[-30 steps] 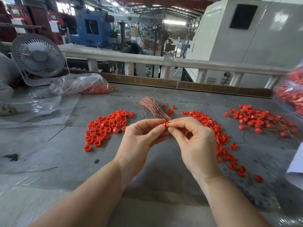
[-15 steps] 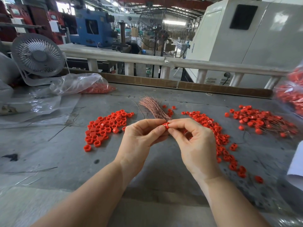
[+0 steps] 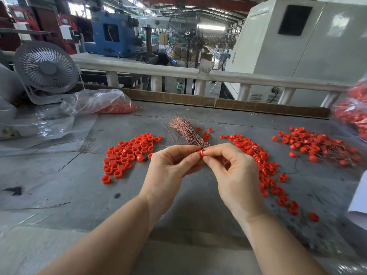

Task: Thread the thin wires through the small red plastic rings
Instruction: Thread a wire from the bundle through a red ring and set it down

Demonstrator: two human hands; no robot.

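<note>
Pinched between thumb and forefinger of both hands, one red plastic ring (image 3: 200, 153) sits at the point where the fingertips meet: the left hand (image 3: 172, 168) grips it from its side, the right hand (image 3: 236, 171) from the other. The left hand also seems to hold the bundle of thin copper wires (image 3: 188, 132), which fans up and away behind the fingers, though the grip on it is hidden.

Against the frames of a second and half a second ago, almost nothing has shifted: both hands meet at the same spot above the grey worktable (image 3: 79, 185) and the ring is in the same pinch. That points to fine work in progress, probably feeding a wire end into the ring's hole, too small to confirm.

Unthreaded rings lie in a pile to the left (image 3: 127, 153) and a long scatter under the right hand (image 3: 264, 167). Further right, a heap of rings with wires trailing from them (image 3: 313, 144) looks like finished pieces.
</note>
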